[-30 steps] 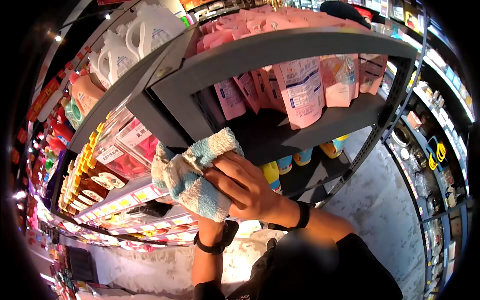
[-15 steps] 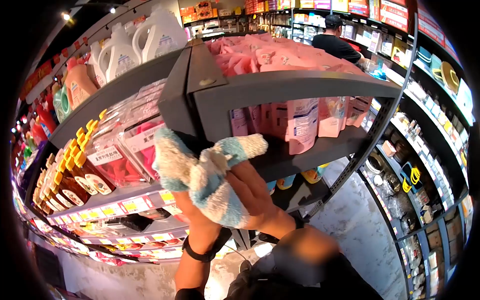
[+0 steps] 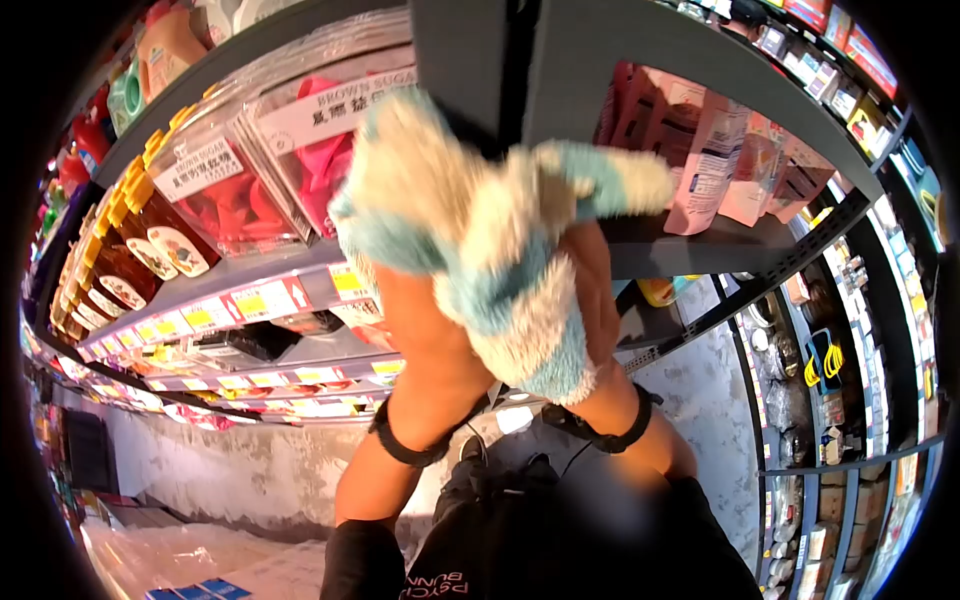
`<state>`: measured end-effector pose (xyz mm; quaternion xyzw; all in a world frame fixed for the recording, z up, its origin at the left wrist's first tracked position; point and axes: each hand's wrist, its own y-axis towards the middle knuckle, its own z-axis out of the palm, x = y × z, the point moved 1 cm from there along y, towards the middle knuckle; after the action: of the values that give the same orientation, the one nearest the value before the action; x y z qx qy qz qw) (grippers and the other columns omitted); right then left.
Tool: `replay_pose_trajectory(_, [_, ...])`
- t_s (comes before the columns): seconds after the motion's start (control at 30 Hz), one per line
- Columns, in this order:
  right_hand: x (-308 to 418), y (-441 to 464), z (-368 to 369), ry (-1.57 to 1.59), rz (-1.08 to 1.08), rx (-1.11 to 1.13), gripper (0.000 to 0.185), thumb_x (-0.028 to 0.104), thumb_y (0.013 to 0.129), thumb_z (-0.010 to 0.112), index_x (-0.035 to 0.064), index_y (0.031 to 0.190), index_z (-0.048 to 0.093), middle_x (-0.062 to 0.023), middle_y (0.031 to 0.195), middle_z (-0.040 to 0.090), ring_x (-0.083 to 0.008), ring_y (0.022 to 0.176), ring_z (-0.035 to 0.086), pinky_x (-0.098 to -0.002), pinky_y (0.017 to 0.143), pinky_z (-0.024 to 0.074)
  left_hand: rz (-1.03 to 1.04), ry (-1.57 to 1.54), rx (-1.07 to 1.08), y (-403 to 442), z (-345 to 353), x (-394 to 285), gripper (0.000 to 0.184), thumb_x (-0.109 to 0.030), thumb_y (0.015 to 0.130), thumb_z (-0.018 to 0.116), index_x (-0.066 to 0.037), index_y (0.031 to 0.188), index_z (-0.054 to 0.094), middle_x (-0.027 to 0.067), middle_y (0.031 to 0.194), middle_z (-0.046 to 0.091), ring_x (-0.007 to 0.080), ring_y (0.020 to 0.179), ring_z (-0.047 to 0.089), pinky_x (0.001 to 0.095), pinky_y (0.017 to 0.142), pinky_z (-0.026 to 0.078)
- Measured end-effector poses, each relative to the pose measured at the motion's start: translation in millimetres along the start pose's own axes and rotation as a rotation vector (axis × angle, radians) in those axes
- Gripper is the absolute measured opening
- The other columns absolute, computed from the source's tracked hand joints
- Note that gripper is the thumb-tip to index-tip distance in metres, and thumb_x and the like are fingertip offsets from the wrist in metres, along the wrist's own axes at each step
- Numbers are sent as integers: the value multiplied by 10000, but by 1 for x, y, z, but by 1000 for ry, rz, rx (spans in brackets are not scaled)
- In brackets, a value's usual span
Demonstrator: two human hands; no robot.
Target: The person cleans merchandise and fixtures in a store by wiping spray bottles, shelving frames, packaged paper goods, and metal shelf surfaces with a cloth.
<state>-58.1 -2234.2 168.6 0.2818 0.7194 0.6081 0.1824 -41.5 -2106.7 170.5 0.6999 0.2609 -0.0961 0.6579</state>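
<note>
A fluffy cloth [image 3: 510, 290] with cream and pale blue stripes is bunched up in front of the grey end of a shelf unit. My left hand [image 3: 428, 322] grips it from the left, its fingers mostly hidden under the pile. On the other side my right hand [image 3: 598, 290] is closed on the cloth, with a few bent fingers showing beside it. One twisted end of the cloth sticks out to the right, towards the pink pouches [image 3: 710, 165]. Left of the cloth stand clear boxes [image 3: 325, 130] of red and pink items labelled "Brown Sugar".
Brown bottles with yellow caps [image 3: 150, 240] line the left shelf above price tags [image 3: 260, 300]. A grey metal upright [image 3: 465, 60] rises straight ahead. More stocked shelves [image 3: 850, 330] stand across the aisle at right. Plastic-wrapped goods [image 3: 200, 560] lie at the lower left.
My view has tilted down and come closer to the shelf. Both hands and the cloth now appear higher and further right. The cloth stays in both hands.
</note>
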Motion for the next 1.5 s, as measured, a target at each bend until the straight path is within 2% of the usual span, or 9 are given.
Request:
replay_pose_trajectory(0.13, [3, -14, -6, 39, 7, 53, 455, 120, 856, 699, -74, 1239, 549, -278, 1207, 564, -486, 1079, 589, -560, 937, 480, -257, 41, -14, -17, 2, 7, 642, -139, 844, 757, 3, 1394, 457, 177, 1371, 522, 312, 1265, 516, 432, 1066, 415])
replay_pose_trajectory(0.27, [-19, 56, 16, 234, -254, -258, 437, 88, 858, 698, -79, 1236, 558, -268, 1200, 562, -446, 1046, 591, -518, 906, 506, 108, 77, -99, 34, 3, 9, 599, -124, 852, 738, 24, 1371, 479, 195, 1385, 508, 344, 1284, 497, 447, 1078, 409])
replay_pose_trajectory(0.37, [-11, 70, 18, -197, -436, -338, 518, 166, 862, 719, -100, 1268, 539, -260, 1301, 541, -452, 1154, 558, -546, 957, 487, 256, 151, -112, 56, 5, 11, 567, -112, 858, 723, 39, 1355, 495, 210, 1396, 499, 368, 1298, 483, 458, 1087, 404])
replay_pose_trajectory(0.67, [11, -130, -7, 349, 503, 280, 649, 200, 829, 745, -61, 1354, 468, -296, 1397, 480, -506, 1269, 489, -574, 1077, 388, 125, 295, -105, -97, 28, 26, 478, -76, 876, 680, 86, 1305, 545, 252, 1428, 469, 440, 1341, 441, 491, 1115, 390])
replay_pose_trajectory(0.87, [1, -119, -25, 13, 217, 313, 679, 296, 830, 773, -37, 1346, 484, -277, 1375, 490, -477, 1257, 504, -594, 1062, 398, 69, 197, -115, -104, 27, 32, 551, -123, 836, 737, 88, 1299, 525, 268, 1432, 440, 445, 1323, 440, 490, 1103, 382])
replay_pose_trajectory(1.07, [3, -142, -4, 135, 416, 205, 515, 206, 928, 645, -56, 1348, 501, -263, 1329, 544, -447, 1217, 535, -509, 1079, 404, 496, 253, -319, -83, 35, 82, 692, -245, 760, 839, 65, 1281, 505, 272, 1402, 427, 400, 1251, 470, 449, 1022, 417])
replay_pose_trajectory(1.2, [16, -181, 14, 242, 391, 155, 451, 83, 913, 635, -75, 1317, 510, -237, 1316, 546, -439, 1220, 530, -495, 1064, 409, -235, 185, -60, -175, 21, 47, 681, -192, 768, 826, 32, 1308, 477, 206, 1337, 428, 378, 1238, 439, 454, 1057, 354])
replay_pose_trajectory(1.3, [26, -204, -4, 90, 439, 466, 512, 48, 811, 700, -87, 1269, 515, -267, 1262, 536, -517, 1188, 513, -566, 1022, 417, -510, 226, 86, -208, 15, 51, 822, -157, 807, 793, 28, 1431, 291, 165, 1307, 410, 311, 1209, 461, 423, 1056, 350])
replay_pose_trajectory(1.5, [14, -149, -10, 54, 240, 295, 503, 201, 824, 755, -74, 1201, 568, -218, 1250, 565, -459, 1190, 546, -613, 1056, 387, -214, 271, -6, -158, 16, 38, 745, -173, 765, 810, 36, 1354, 406, 240, 1294, 463, 421, 1164, 450, 471, 1004, 365])
